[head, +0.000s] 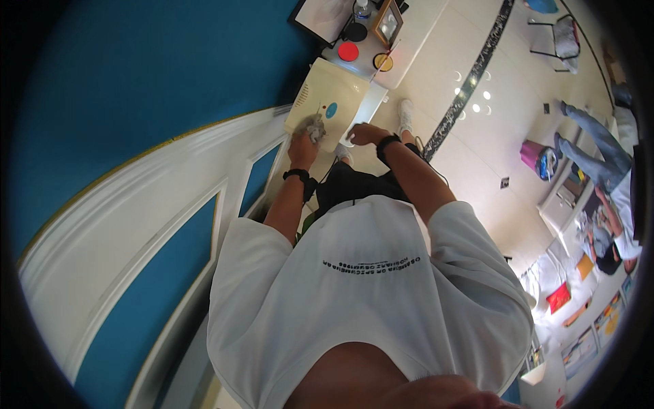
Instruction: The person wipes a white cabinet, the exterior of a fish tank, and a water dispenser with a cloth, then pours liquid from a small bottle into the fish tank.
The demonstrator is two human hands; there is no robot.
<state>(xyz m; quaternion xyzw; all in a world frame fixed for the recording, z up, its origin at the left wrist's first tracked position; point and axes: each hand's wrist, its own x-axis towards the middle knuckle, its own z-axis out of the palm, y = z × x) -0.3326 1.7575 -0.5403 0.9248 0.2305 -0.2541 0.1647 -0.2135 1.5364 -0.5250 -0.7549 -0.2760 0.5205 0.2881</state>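
Observation:
My left hand (303, 149) holds a crumpled grey cloth (312, 128) against the top of a cream-coloured box-shaped appliance (343, 84). Vent slots and a blue oval mark show on that surface, the mark just beyond the cloth. My right hand (366, 134) hangs at the appliance's right side with its fingers bent, over a white surface (369, 110). Something small and white shows by its fingertips; whether the hand holds it cannot be told. Each wrist wears a black band.
Beyond the appliance, a white cabinet top (409, 56) bears a red disc (348, 51), a round gold item (383, 62), a picture frame (388, 23) and a plastic bottle (362, 10). A panelled wall (168, 163) runs along the left. At right are a purple bin (534, 153), a chair (566, 38) and people.

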